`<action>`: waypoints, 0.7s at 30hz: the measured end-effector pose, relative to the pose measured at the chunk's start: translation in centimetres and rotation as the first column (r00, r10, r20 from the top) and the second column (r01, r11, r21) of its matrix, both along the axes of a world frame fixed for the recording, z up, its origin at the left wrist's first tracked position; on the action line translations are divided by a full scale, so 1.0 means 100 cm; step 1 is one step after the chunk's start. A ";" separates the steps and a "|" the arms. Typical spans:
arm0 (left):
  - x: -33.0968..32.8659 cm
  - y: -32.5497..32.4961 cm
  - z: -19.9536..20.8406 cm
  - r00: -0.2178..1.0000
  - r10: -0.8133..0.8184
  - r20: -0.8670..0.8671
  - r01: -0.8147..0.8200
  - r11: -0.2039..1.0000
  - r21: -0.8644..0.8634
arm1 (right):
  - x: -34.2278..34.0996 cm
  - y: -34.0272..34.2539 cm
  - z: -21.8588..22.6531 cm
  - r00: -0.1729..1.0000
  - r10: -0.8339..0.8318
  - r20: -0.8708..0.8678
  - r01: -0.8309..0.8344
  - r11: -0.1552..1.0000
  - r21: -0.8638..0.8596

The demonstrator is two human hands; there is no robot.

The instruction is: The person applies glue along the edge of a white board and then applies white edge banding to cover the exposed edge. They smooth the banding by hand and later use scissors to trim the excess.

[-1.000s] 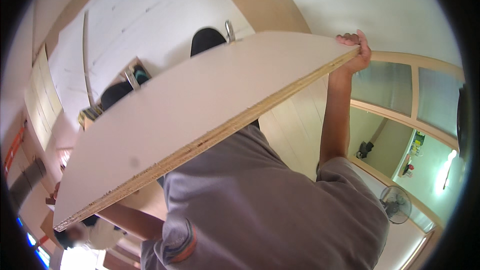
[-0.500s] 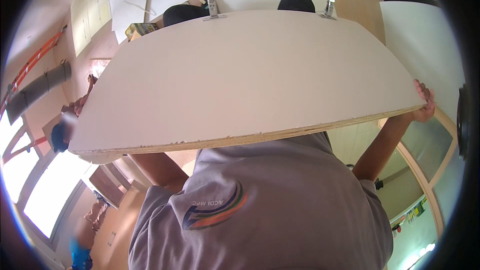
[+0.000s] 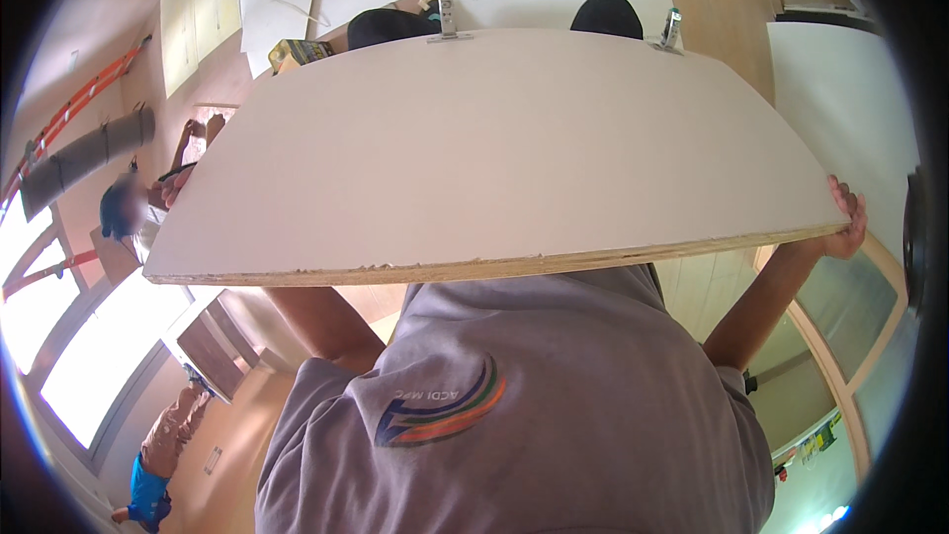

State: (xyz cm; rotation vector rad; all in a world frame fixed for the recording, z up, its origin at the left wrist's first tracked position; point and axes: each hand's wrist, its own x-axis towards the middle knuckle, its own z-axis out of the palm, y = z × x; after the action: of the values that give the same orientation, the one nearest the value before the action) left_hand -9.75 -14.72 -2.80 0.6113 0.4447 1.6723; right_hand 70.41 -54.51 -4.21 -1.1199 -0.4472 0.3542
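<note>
A large white panel (image 3: pixel 494 148) spans the view in front of my chest, its bare wood-layered near edge rough and chipped. Two metal hinges stick out past its far edge: a left hinge (image 3: pixel 447 15) and a right hinge (image 3: pixel 671 30). My right hand (image 3: pixel 846 218) is closed around the panel's right end near the corner, fingers bent over the rim. On the other side my left forearm (image 3: pixel 306 316) goes under the panel; the left hand is hidden behind it.
My dark shoes (image 3: pixel 608 17) show beyond the panel, near a small box (image 3: pixel 300 52). At left are a co-worker (image 3: pixel 121 206) close to the panel's edge, a grey roll (image 3: pixel 89 153) and an orange ladder (image 3: pixel 79 109). Another person (image 3: pixel 153 480) is lower left. A framed glass partition (image 3: pixel 840 287) stands at right.
The panel's near left corner has risen slightly in the view, so that edge looks more level. The co-worker at left shows higher in the picture. My right hand keeps its grip.
</note>
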 end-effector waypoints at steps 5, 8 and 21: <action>-0.008 -0.010 0.002 0.999 -0.017 0.049 0.017 1.000 0.013 | -0.009 0.018 0.016 0.946 -0.161 -0.281 0.126 0.982 -0.140; -0.009 -0.003 -0.009 0.991 -0.068 0.116 0.068 0.998 0.005 | -0.009 0.009 0.019 0.914 0.154 -0.375 -0.117 0.986 0.120; -0.024 0.017 -0.028 0.958 -0.123 0.260 0.108 0.992 0.072 | -0.008 0.041 0.019 0.952 -0.287 -0.105 0.283 0.958 -0.053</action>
State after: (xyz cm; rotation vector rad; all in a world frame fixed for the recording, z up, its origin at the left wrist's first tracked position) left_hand -12.12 -12.97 -5.58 0.4386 0.1654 1.6303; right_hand 69.58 -50.39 -2.29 -1.1767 -0.1755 0.1706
